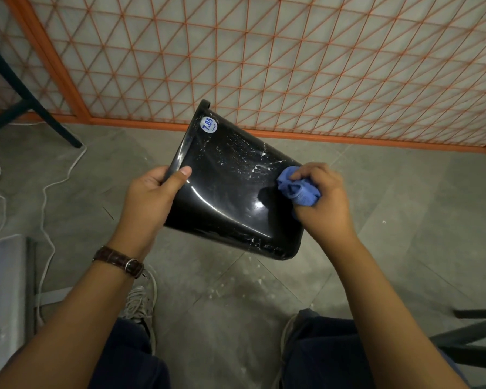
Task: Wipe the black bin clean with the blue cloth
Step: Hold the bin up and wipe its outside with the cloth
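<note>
The black bin (230, 192) lies tilted on its side between both hands, above the floor (404, 206). The left hand (149, 197) grips its rim; the right hand (323, 200) presses the bunched blue cloth (298, 190) against its base end.

Open floor (404, 214) lies right of the bin (225, 197); a screen (292, 66) stands behind it, a cable (43, 203) and chair leg (48, 116) to its left

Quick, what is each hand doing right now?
Left hand: grips the black bin by its rim.
Right hand: holds the bunched blue cloth against the bin.
</note>
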`<state>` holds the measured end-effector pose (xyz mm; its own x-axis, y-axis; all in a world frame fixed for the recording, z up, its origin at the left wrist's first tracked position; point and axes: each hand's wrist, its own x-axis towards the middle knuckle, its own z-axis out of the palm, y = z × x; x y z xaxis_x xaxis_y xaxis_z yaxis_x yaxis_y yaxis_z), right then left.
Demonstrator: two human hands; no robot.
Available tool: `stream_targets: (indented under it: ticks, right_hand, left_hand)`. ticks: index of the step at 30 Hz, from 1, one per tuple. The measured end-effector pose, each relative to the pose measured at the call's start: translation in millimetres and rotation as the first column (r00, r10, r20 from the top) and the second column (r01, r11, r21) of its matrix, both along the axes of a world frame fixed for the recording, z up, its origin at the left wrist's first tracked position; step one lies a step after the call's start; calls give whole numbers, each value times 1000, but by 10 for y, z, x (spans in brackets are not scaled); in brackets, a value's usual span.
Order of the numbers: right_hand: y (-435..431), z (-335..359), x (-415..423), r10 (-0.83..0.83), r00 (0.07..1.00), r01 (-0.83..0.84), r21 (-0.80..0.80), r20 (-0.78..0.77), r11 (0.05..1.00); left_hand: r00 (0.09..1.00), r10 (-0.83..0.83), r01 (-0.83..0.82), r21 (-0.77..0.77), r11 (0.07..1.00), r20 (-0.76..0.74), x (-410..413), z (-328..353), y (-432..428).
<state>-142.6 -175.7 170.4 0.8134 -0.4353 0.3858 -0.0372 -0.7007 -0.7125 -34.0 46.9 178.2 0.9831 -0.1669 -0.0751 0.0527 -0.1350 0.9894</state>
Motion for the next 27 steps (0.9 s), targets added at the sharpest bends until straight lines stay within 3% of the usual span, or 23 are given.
stream_targets:
  ticks: [2,6,11,16,21,25,27]
  right_hand:
    - [36,-15,15,-19,1000,20,-43,15,999]
    - [139,-58,18,140,989,-144,-78,-56,987]
    - [122,-22,32,-5,1000,5,-47,-9,999]
    - [219,-76,48,147,988,-150,-77,-38,986]
    - [193,-61,52,-12,999,15,-71,34,997]
    - [307,-48,21,119,992,-122,-105,-35,987]
    - [257,-36,21,92,996,-93,-76,-16,993]
  left_hand:
    - [1000,4,-4,-5,1000,-15,-8,-10,-25]
    - [999,-10,11,-32,999,33,-2,-20,-3]
    - [1000,-3,3,-58,998,-5,-48,-37,-63]
    - [997,-28,32,-56,998,68,-81,-55,-72]
    - [999,-38,40,-58,997,37,-163,-74,-140]
    - [1000,-19,21,-86,996,19,-168,-91,-144]
    - [999,-20,22,-63,998,31,-180,-96,-156]
